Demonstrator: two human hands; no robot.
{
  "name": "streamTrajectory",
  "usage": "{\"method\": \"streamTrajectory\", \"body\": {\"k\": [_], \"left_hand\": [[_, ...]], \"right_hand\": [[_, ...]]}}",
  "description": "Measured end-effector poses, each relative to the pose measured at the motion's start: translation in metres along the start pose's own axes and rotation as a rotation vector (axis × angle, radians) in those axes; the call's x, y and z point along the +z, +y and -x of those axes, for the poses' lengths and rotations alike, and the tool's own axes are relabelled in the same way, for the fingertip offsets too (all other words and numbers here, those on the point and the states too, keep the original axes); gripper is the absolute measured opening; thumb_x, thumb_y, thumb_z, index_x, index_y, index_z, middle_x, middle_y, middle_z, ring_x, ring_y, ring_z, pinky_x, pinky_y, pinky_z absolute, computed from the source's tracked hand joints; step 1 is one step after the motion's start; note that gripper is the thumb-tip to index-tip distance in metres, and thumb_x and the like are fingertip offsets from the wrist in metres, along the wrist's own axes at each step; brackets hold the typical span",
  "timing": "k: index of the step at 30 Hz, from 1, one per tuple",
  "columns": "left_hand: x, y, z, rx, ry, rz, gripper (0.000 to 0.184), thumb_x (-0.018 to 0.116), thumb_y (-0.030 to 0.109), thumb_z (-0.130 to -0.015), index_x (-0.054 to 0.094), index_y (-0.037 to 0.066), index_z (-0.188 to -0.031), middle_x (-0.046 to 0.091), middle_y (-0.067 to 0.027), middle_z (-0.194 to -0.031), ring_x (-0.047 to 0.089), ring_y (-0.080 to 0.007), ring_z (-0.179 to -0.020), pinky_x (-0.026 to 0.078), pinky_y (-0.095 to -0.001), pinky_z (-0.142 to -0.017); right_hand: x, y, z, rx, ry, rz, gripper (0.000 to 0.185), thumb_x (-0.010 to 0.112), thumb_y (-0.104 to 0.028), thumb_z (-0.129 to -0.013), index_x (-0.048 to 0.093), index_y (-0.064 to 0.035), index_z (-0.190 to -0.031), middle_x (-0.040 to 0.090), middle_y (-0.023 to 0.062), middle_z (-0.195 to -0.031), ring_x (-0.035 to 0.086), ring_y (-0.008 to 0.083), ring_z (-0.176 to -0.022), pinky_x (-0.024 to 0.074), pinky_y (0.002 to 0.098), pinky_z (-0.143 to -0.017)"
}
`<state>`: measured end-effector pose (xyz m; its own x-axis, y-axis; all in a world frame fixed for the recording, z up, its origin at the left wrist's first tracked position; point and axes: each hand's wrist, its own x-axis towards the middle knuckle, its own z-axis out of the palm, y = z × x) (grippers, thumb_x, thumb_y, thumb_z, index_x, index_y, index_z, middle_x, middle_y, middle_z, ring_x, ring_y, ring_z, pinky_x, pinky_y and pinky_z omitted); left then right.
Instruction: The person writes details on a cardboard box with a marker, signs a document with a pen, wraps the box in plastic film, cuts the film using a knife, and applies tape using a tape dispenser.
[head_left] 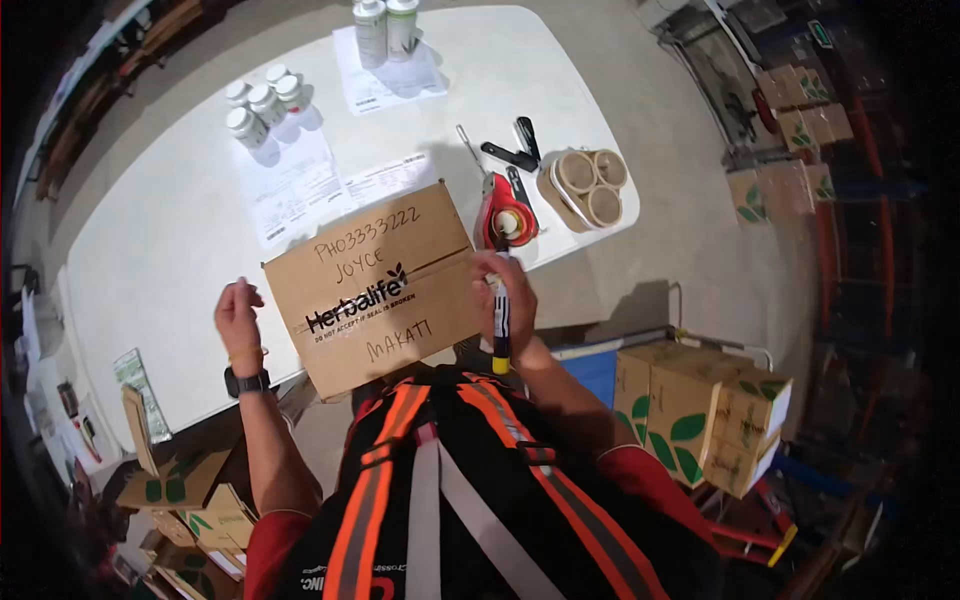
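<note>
Over the near edge of a white desk, your right hand grips a marker, its yellow end pointing down toward your vest. The hand is just beside the right edge of a cardboard box; whether it touches the cardboard, you cannot tell from this angle. Your left hand, a dark watch on its wrist, is held apart from the box's left side, fingers loosely bent around nothing. The box sits slightly askew in front of you, jutting past the desk's near edge, its upper face bearing black handwriting above and below a printed "Herbalife" logo. To its right, a red tape dispenser lies near a black stapler and a wrapped bundle of tape rolls. Beyond the box, five small white bottles are grouped at the far end of printed sheets, and two taller bottles stand on another sheet. At right, leaf-marked cartons sit stacked on a blue cart.
</note>
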<state>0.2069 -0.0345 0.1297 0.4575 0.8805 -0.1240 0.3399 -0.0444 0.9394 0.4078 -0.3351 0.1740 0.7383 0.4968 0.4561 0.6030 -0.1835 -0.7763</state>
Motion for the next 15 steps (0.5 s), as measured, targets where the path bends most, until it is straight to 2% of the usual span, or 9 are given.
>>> {"method": "streamTrajectory", "body": {"k": [1, 2, 3, 4, 5, 7, 10, 13, 15], "left_hand": [[0.003, 0.045, 0.022, 0.036, 0.029, 0.154, 0.029, 0.048, 0.024, -0.092, 0.059, 0.005, -0.072, 0.055, 0.0001, -0.061, 0.042, -0.0066, -0.052, 0.033, -0.0221, -0.05], [0.014, 0.084, 0.048, 0.1, -0.013, 0.098, 0.028, 0.048, 0.023, -0.091, 0.059, 0.005, -0.073, 0.055, -0.0007, -0.062, 0.044, -0.0074, -0.053, 0.037, -0.022, -0.052], [0.041, 0.109, 0.074, 0.119, -0.139, 0.1, 0.025, 0.047, 0.019, -0.089, 0.06, 0.003, -0.074, 0.056, -0.0014, -0.065, 0.048, -0.0082, -0.056, 0.04, -0.0224, -0.053], [0.071, 0.137, 0.104, 0.067, -0.395, -0.024, 0.023, 0.045, 0.016, -0.087, 0.062, 0.002, -0.079, 0.06, -0.0023, -0.071, 0.054, -0.0099, -0.061, 0.043, -0.0232, -0.055], [0.105, 0.14, 0.126, 0.175, -0.599, -0.055, 0.024, 0.044, 0.015, -0.086, 0.063, 0.001, -0.084, 0.062, -0.0062, -0.074, 0.057, -0.0117, -0.063, 0.045, -0.0251, -0.055], [0.172, 0.176, 0.166, 0.097, -0.795, -0.029, 0.027, 0.051, 0.023, -0.089, 0.062, -0.001, -0.084, 0.059, -0.0086, -0.066, 0.055, -0.0128, -0.061, 0.044, -0.028, -0.056], [0.226, 0.176, 0.2, 0.056, -0.866, -0.038, 0.027, 0.048, 0.022, -0.092, 0.059, -0.001, -0.083, 0.058, -0.0027, -0.066, 0.051, -0.009, -0.059, 0.042, -0.0238, -0.055], [0.246, 0.177, 0.216, 0.025, -0.749, 0.098, 0.027, 0.05, 0.02, -0.092, 0.056, 0.0, -0.074, 0.054, -0.0011, -0.062, 0.047, -0.0056, -0.056, 0.037, -0.0213, -0.052], [0.252, 0.178, 0.229, 0.029, -0.732, 0.092, 0.028, 0.051, 0.022, -0.091, 0.056, -0.001, -0.075, 0.053, -0.0039, -0.059, 0.047, -0.008, -0.055, 0.039, -0.024, -0.052]], "right_hand": [[-0.01, 0.013, -0.008, -0.118, 0.014, 0.05, 0.026, 0.06, -0.014, -0.083, 0.055, 0.0006, -0.103, 0.058, 0.015, -0.092, 0.057, 0.0279, -0.08, 0.0467, 0.035, -0.072], [-0.024, 0.015, -0.02, -0.287, 0.056, 0.151, 0.029, 0.064, -0.012, -0.079, 0.055, -0.0009, -0.105, 0.059, 0.0162, -0.096, 0.057, 0.0318, -0.083, 0.0465, 0.0379, -0.074], [-0.035, 0.017, -0.029, -0.325, 0.073, 0.161, 0.034, 0.068, -0.01, -0.076, 0.054, -0.0025, -0.106, 0.059, 0.0161, -0.097, 0.056, 0.0327, -0.085, 0.0463, 0.0389, -0.074], [-0.045, 0.022, -0.039, -0.406, 0.064, 0.151, 0.035, 0.067, -0.01, -0.076, 0.053, -0.0027, -0.108, 0.058, 0.0157, -0.097, 0.054, 0.032, -0.086, 0.0451, 0.0392, -0.075], [-0.053, 0.023, -0.046, -0.436, 0.074, 0.131, 0.039, 0.068, -0.01, -0.074, 0.051, -0.0051, -0.109, 0.057, 0.0147, -0.097, 0.053, 0.0325, -0.086, 0.043, 0.0423, -0.075], [-0.067, 0.033, -0.052, -0.501, 0.087, 0.134, 0.044, 0.069, -0.013, -0.073, 0.049, -0.0083, -0.112, 0.056, 0.0139, -0.096, 0.052, 0.0332, -0.086, 0.0402, 0.046, -0.076], [-0.084, 0.043, -0.052, -0.546, 0.152, 0.18, 0.047, 0.067, -0.017, -0.075, 0.048, -0.0097, -0.118, 0.053, 0.0088, -0.086, 0.051, 0.03, -0.079, 0.0387, 0.0447, -0.08], [-0.105, 0.056, -0.056, -0.416, 0.037, 0.296, 0.046, 0.064, -0.022, -0.079, 0.05, -0.0077, -0.12, 0.048, 0.0067, -0.074, 0.049, 0.0237, -0.071, 0.0394, 0.0431, -0.077], [-0.131, 0.064, -0.077, -0.23, 0.027, 0.275, 0.048, 0.063, -0.023, -0.08, 0.047, -0.0062, -0.122, 0.048, 0.0091, -0.073, 0.05, 0.0268, -0.069, 0.0415, 0.0395, -0.071]]}}
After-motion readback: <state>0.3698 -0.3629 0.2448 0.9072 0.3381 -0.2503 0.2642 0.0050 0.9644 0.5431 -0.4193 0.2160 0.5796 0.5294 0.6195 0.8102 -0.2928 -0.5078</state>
